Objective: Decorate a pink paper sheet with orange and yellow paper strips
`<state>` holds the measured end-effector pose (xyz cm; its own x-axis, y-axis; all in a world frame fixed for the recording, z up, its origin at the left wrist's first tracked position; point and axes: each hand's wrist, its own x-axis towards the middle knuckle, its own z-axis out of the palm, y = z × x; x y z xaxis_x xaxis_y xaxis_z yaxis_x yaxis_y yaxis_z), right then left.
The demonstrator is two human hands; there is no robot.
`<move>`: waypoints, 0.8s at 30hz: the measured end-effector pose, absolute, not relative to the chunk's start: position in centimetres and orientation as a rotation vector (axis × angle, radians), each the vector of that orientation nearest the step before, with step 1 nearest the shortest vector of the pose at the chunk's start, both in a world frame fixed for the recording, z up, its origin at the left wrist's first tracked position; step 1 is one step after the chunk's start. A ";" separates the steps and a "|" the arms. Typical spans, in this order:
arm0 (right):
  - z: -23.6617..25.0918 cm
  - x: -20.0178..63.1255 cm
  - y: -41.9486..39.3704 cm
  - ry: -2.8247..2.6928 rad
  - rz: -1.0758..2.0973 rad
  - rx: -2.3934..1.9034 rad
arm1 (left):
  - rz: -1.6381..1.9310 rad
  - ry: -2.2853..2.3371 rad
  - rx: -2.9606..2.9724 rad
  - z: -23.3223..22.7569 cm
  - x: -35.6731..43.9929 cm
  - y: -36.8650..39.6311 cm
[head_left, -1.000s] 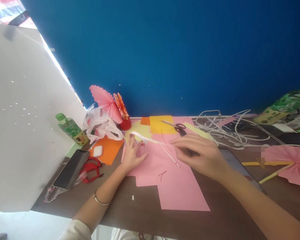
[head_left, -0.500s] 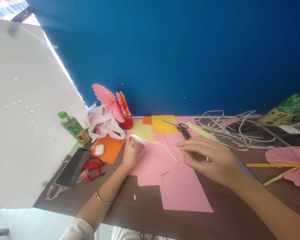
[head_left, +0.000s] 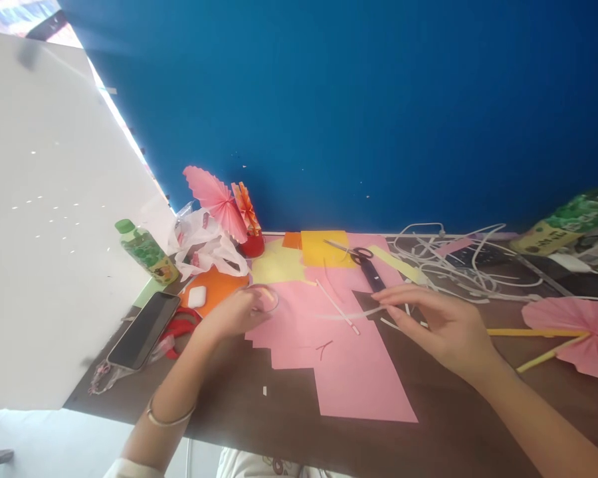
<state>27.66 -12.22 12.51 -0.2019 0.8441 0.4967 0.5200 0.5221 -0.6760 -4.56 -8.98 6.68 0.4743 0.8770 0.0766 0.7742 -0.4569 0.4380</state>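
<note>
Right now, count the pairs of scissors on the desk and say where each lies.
2. The black-handled scissors lie on the coloured paper near the blue wall, beyond the right hand. The red-handled scissors lie beside the phone, partly behind the left hand. Clutter may hide more.

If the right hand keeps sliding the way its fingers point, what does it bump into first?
The right hand points left across the pink paper. It would probably meet the thin white strip first, then the left hand with the tape roll. Heights are hard to judge.
</note>
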 end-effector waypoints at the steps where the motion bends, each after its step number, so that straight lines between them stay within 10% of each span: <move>1: 12.0 28.1 -12.3 -1.839 0.536 -1.145 | 0.377 1.455 2.367 7.3 -5.2 -9.6; 11: 7.5 29.7 -13.0 -1.366 1.096 -1.129 | 0.087 2.255 2.302 5.9 -7.0 -11.3; 24: 9.0 27.8 -14.0 -1.146 1.247 -0.990 | 0.398 2.137 1.956 3.3 1.0 0.9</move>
